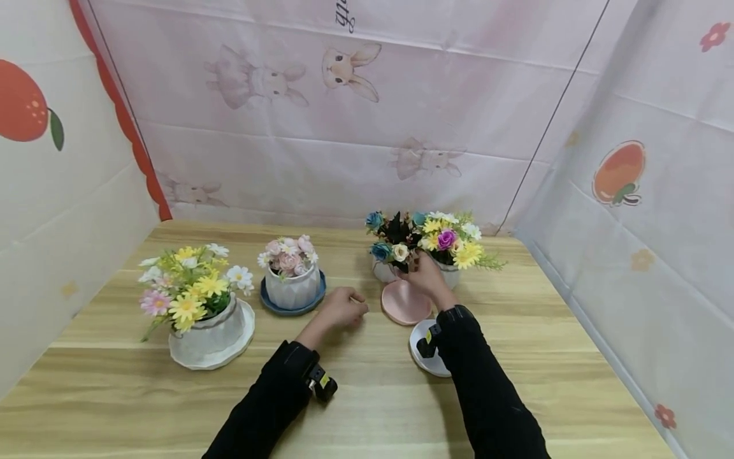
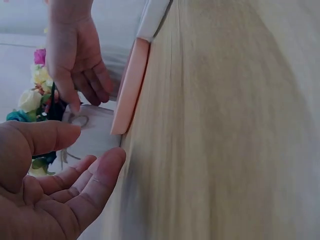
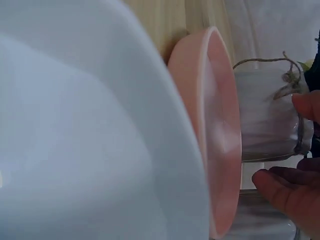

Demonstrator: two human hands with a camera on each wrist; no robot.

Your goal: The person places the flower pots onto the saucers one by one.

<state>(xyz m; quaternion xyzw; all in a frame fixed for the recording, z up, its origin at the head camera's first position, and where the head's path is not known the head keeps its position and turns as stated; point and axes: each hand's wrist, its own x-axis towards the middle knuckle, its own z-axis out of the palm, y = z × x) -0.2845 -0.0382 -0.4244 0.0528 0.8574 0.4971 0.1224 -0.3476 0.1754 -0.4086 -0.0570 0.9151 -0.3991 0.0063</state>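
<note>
My right hand [image 1: 427, 278] is at the front of a white pot [image 1: 383, 271] of blue and cream flowers [image 1: 381, 250]. In the right wrist view its thumb and fingers [image 3: 280, 192] are spread at the rim of this twine-tied pot [image 3: 265, 110]; whether they touch it I cannot tell. Below that hand lies a pink saucer [image 1: 404, 303], and a white saucer [image 1: 430, 364] sits nearer, partly under the right forearm. My left hand [image 1: 341, 308] is left of the pink saucer, its fingers [image 2: 95, 195] loosely bent and holding nothing.
At the back right stands another pot [image 1: 451, 275] with yellow and purple flowers. On the left, a pot of pink flowers [image 1: 294, 290] stands on a blue saucer [image 1: 287, 312]. A pot of yellow daisies [image 1: 209, 331] stands on a white saucer [image 1: 245, 331]. Printed curtains [image 1: 344, 172] enclose the table.
</note>
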